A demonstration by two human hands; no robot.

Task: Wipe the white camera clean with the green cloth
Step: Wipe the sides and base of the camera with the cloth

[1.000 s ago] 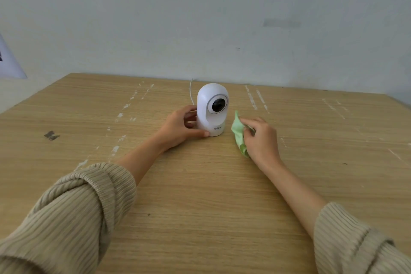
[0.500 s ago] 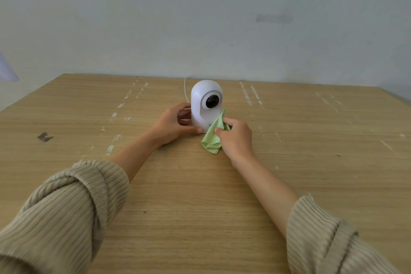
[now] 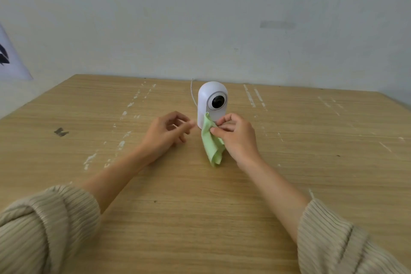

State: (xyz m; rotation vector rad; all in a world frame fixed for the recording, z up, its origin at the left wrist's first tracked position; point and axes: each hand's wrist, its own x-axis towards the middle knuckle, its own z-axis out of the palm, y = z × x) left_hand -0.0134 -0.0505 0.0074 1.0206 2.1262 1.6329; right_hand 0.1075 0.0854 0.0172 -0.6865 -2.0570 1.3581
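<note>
- Wooden worktop (image 3: 200, 218), scuffed with pale marks, against a plain grey wall (image 3: 200, 18).
- White camera (image 3: 212, 102) upright near the far edge, lens facing forward.
- Right hand (image 3: 235, 135) pinched shut on the green cloth (image 3: 211, 144), upper corner pressed against the camera's base.
- Left hand (image 3: 165, 131) loosely curled, empty, just beside the camera, not touching.

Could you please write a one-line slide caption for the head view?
Right hand presses the green cloth to the white camera base; left hand hovers open beside it.
</note>
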